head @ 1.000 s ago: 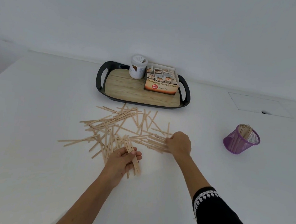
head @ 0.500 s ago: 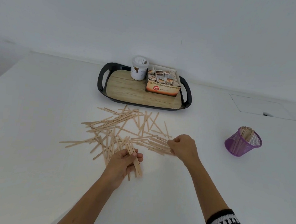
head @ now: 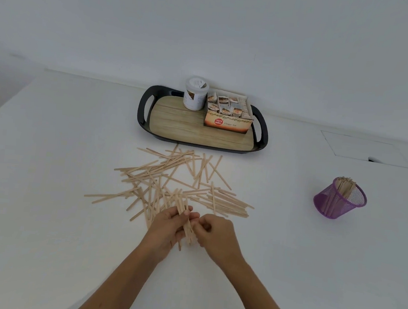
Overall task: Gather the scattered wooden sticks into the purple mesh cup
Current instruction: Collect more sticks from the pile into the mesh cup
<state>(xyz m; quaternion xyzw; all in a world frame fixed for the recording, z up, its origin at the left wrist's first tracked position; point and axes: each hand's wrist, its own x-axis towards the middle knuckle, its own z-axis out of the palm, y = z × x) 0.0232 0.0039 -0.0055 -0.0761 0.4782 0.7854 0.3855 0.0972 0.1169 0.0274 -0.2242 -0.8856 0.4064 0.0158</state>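
Observation:
Many thin wooden sticks lie scattered in a loose pile on the white table, in front of the tray. My left hand grips a bundle of sticks at the pile's near edge. My right hand is right beside it, fingers pinched on the same bundle. The purple mesh cup stands far to the right, tilted, with several sticks standing in it.
A black tray with a wood-look base sits behind the pile, carrying a white jar and an open tea box. A hatch panel is set in the table at the far right. The table's front edge runs near my forearms.
My right hand has left the sticks at the pile's right side and moved left and nearer, meeting my left hand at the bundle. My left hand has stayed about where it was.

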